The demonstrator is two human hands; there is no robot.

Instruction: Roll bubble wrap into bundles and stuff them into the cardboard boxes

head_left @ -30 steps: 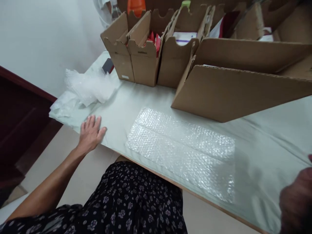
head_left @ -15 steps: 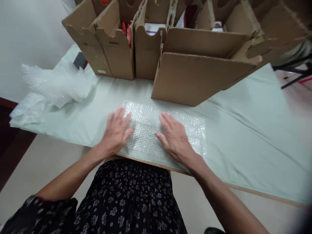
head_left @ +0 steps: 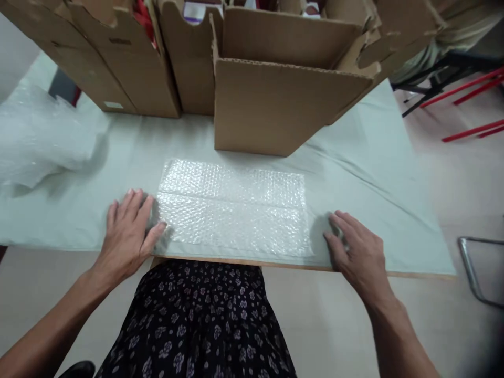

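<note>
A rectangular sheet of clear bubble wrap (head_left: 234, 207) lies flat along the near edge of the cloth-covered table, with a crease running lengthwise across it. At its left end is my left hand (head_left: 128, 226), palm down, fingers spread, the thumb close to the sheet's corner. My right hand (head_left: 356, 249) is off the sheet's right end, apart from it, with thumb and fingers parted and nothing between them.
Several cardboard file boxes (head_left: 255, 105) stand along the back, with packets and cartons inside. A crumpled heap of bubble wrap (head_left: 43, 136) lies at the left beside a dark object (head_left: 63, 86). Red and black chair legs (head_left: 468, 94) show at the right, with a metal frame (head_left: 470, 268) nearer.
My hands have moved apart, from on top of the bubble wrap sheet to beyond its two ends. The view has shifted to the right.
</note>
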